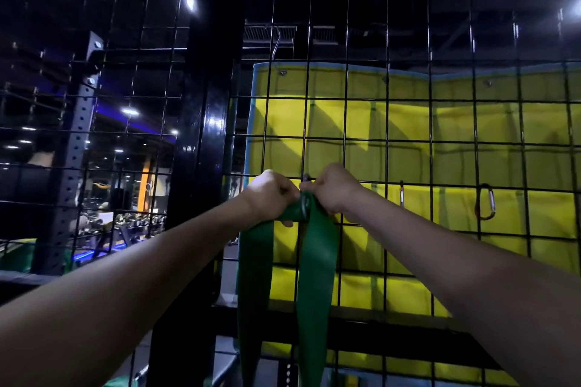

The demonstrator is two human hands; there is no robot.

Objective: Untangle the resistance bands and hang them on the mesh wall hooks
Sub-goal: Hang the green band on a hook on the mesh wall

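A wide green resistance band hangs in two strands down the black mesh wall. Its top loop is bunched at a metal hook or carabiner on the mesh, between my two hands. My left hand grips the band's left side just under the hook, thumb below. My right hand has its fingers curled around the band's top right at the hook. How far the band sits on the hook is hidden by my fingers.
Two more carabiners hang on the mesh to the right, a thin one and a larger one. A yellow mat lies behind the mesh. A thick black post stands left; gym racks show beyond.
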